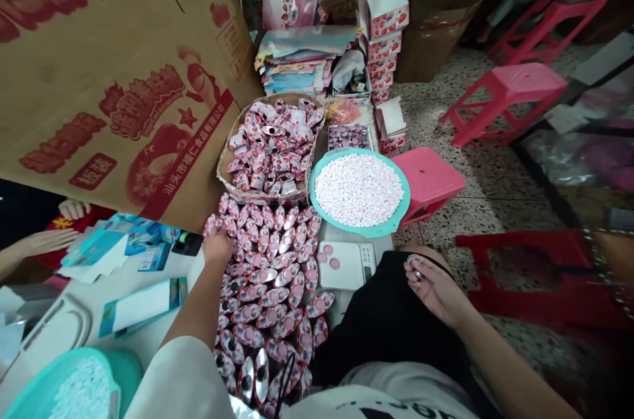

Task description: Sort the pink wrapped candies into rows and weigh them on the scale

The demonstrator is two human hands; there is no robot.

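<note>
My left hand (216,247) reaches to the far left corner of the rows of oval pink packages (274,244), its fingers closed round one oval package (212,223). Many of these packages show a pink round disc in the middle; some show a dark hole instead. Above my lap, my right hand (440,291) pinches a small round object (416,268) with a shiny rim; its exact kind is unclear. Between the hands lies a white digital scale (341,280) with several pink discs (335,264) on its plate. Behind it, a turquoise basin (372,230) holds many small white pieces (359,188).
A cardboard tray (224,189) heaped with pink packages stands behind the rows. A large carton (163,2) blocks the left. Another person's hands (47,242) are beside blue boxes (153,234). A second turquoise basin (123,366) sits front left; pink stools (426,174) stand at right.
</note>
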